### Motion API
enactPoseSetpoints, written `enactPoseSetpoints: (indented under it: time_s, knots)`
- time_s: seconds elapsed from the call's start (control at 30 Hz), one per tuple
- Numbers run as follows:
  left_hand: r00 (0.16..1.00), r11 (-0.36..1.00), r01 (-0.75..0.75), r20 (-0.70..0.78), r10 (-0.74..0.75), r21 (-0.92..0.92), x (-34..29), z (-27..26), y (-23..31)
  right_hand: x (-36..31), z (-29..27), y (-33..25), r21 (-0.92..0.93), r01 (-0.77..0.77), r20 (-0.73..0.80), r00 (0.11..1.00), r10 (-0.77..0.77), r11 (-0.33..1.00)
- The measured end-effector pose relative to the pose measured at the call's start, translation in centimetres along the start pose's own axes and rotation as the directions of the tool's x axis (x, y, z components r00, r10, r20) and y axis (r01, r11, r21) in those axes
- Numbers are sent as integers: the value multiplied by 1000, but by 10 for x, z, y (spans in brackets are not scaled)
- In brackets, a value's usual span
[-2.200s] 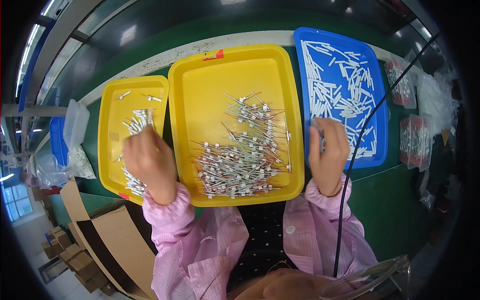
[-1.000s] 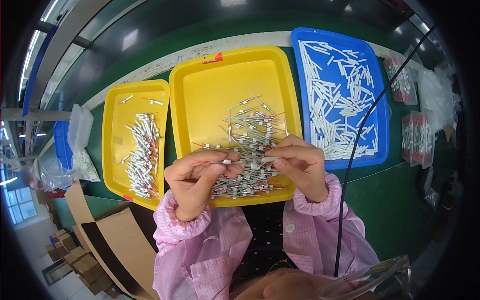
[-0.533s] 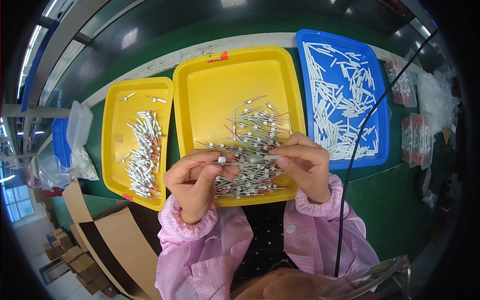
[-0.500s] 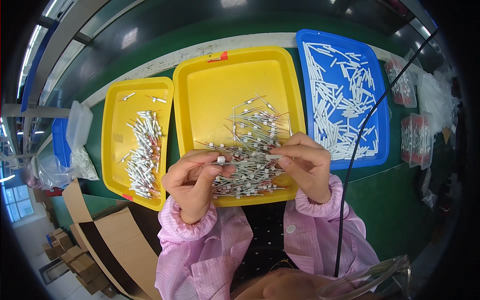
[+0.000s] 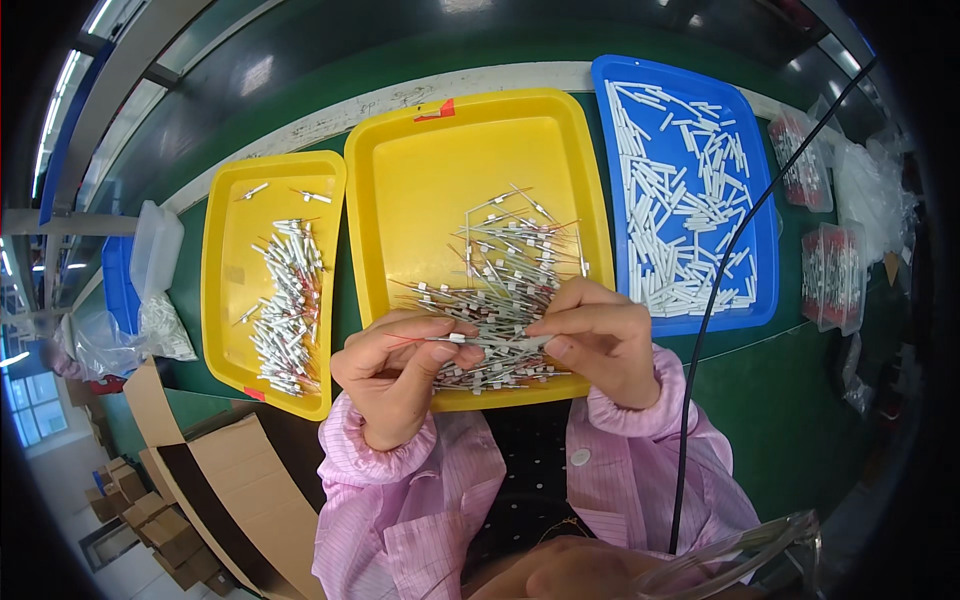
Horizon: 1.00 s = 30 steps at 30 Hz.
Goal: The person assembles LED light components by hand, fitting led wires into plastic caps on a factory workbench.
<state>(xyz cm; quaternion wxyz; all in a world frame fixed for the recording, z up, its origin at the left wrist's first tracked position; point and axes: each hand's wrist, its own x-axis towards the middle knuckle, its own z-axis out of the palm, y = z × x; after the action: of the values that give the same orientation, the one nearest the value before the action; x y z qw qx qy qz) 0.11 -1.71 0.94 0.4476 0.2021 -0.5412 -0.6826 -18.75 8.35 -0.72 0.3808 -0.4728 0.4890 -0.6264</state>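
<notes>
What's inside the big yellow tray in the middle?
The big yellow tray holds a loose pile of thin wired parts, heaped toward its near half. The left hand and right hand cover the tray's near edge, hiding whatever lies beneath them.

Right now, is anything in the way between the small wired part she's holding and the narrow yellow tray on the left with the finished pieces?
Nothing visible blocks it. Both hands, the left hand and right hand, pinch the wired part over the big yellow tray's near edge. Toward the narrow yellow tray there are only the two tray rims and a strip of green table.
</notes>
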Motion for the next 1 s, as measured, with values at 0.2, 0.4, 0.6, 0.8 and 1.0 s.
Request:
enactPoseSetpoints:
  time_s: [0.2,0.4,0.6,0.8,1.0]
  knots:
    - [952,960,265,180,-246,-90,-2,1,2,-8,12,-1,-651,562,146,753,-642,511]
    - [742,703,-615,564,362,357,10,-3,-13,2,7,-7,-327,304,87,953,-292,895]
    - [506,398,-836,812,292,378,12,-3,-2,-9,-1,9,94,-354,309,899,310,931]
    - [865,-232,-112,210,455,966,53,-65,-2,-4,-30,27,-762,-161,-387,890,-242,627]
    - [952,-492,193,-39,305,849,72,-100,-12,-12,-76,26,-930,-350,-362,925,-118,112]
